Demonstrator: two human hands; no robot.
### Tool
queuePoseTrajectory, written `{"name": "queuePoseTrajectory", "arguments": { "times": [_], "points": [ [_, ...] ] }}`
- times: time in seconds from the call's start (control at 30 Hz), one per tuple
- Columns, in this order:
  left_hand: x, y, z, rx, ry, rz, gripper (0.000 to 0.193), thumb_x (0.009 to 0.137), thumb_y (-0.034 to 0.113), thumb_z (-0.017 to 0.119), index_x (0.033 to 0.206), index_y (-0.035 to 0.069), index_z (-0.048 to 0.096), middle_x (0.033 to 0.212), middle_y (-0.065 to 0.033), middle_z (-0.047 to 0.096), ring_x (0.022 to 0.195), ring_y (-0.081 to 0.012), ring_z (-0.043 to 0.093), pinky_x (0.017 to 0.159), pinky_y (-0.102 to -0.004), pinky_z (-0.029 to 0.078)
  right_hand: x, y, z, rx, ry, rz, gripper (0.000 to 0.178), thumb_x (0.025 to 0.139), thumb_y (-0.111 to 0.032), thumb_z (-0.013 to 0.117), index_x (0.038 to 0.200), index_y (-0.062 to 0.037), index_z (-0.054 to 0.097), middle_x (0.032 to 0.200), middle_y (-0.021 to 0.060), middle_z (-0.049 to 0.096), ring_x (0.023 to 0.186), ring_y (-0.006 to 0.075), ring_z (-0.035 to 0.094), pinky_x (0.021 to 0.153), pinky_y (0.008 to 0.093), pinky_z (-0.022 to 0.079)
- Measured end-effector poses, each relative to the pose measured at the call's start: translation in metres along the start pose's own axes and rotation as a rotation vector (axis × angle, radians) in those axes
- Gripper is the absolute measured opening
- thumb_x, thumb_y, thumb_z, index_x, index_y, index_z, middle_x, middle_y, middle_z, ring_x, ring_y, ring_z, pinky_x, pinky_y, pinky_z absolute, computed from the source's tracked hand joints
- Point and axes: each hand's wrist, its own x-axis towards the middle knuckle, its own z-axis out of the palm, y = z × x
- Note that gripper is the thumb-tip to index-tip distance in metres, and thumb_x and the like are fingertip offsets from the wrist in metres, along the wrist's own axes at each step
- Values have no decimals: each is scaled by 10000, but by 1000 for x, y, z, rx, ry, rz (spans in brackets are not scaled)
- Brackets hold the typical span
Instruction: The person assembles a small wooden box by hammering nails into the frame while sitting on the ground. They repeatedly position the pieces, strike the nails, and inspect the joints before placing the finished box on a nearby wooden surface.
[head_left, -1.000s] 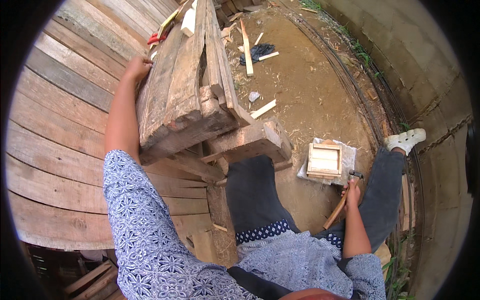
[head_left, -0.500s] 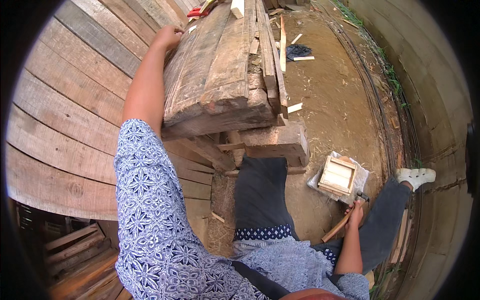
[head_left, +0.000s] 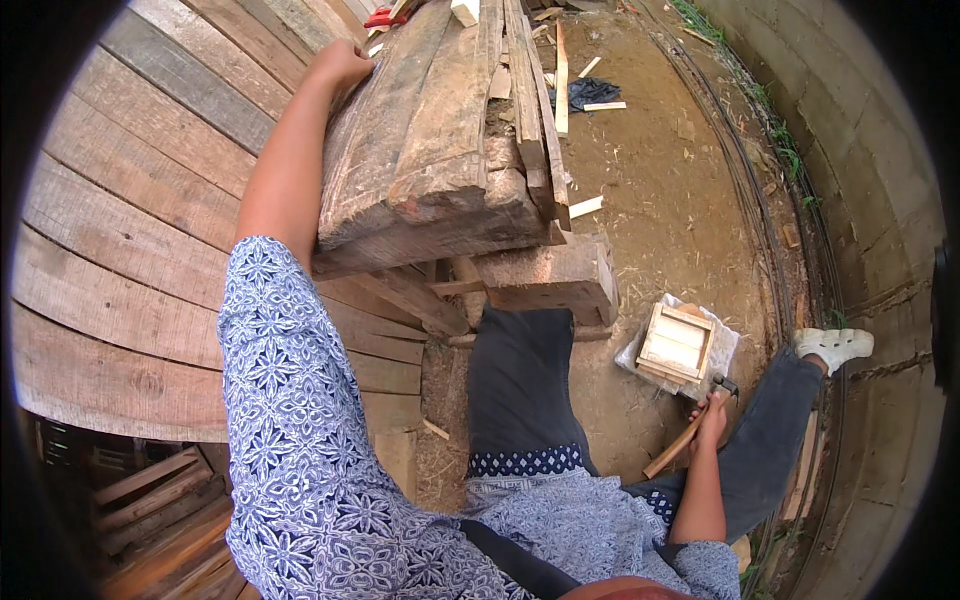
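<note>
Far left: curved wall of weathered planks (head_left: 120,230), running behind and below the raised left arm. Left hand (head_left: 342,66) up high, fingers (head_left: 355,52) together and curled over the top edge of the stack of rough boards (head_left: 430,140); palm flat against the stack's left face, touching. Boards lean upright-tilted, grey and cracked, lower ends just below and right of those fingers, resting over a thick timber block (head_left: 550,275). Thinner slats (head_left: 535,110) stand on edge along the stack's right side, well right of the left fingers. Red tool bit (head_left: 385,16) just above-right of the left fingers, partly hidden, can't tell what it is. Dark cloth (head_left: 585,92) and wood offcuts lie on the dirt ground (head_left: 670,190) further right. Right hand (head_left: 712,420) low, fingers (head_left: 716,408) clamped round the wooden handle of a hammer (head_left: 690,440); head sits just above the fingertips, handle runs down-left of them. Small wooden frame box (head_left: 678,345) lies on a pale sheet, just above-left of the right fingers, not touching them. White shoe (head_left: 832,345) to the right of those fingers, near a concrete wall (head_left: 860,200).
</note>
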Motion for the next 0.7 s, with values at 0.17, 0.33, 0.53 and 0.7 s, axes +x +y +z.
{"name": "queuePoseTrajectory", "arguments": {
  "times": [0.17, 0.33, 0.53, 0.7],
  "points": [
    [7, 4, -1, 46, -58, -94, 363, 728, 333, 702, 923, 30, 746, 905, -184, 719, 838, -288, 691, 772, -387, 525, -3, 0, 4, -27, 18, 17, 433, 996, -453, 548, 1171, -60, 587, 808, 48, 588, 559, 141, 545, 500, 281, 479],
    [14, 2, -5, 101, -118, -193, 434, 721, 267, 672, 1090, 48, 730, 1126, -207, 701, 1069, -347, 676, 894, -388, 533, -2, 0, 5, -34, 1, 20, 445, 992, -460, 548, 1182, -60, 587, 816, 46, 588, 566, 142, 549, 505, 284, 482],
    [9, 15, -7, 225, -147, -247, 467, 738, 239, 671, 1162, 45, 700, 1199, -183, 684, 1098, -337, 670, 908, -422, 533, -8, -6, 7, -25, 1, 27, 442, 993, -471, 556, 1161, -65, 595, 793, 21, 575, 581, 124, 558, 533, 275, 490],
    [-12, 45, -28, 297, -135, -245, 437, 756, 213, 660, 1164, 60, 693, 1210, -161, 685, 1122, -321, 663, 902, -451, 532, -7, -7, 6, -22, 10, 23, 424, 996, -463, 554, 1150, -70, 593, 793, 21, 575, 579, 122, 556, 537, 273, 488]
  ]
}}
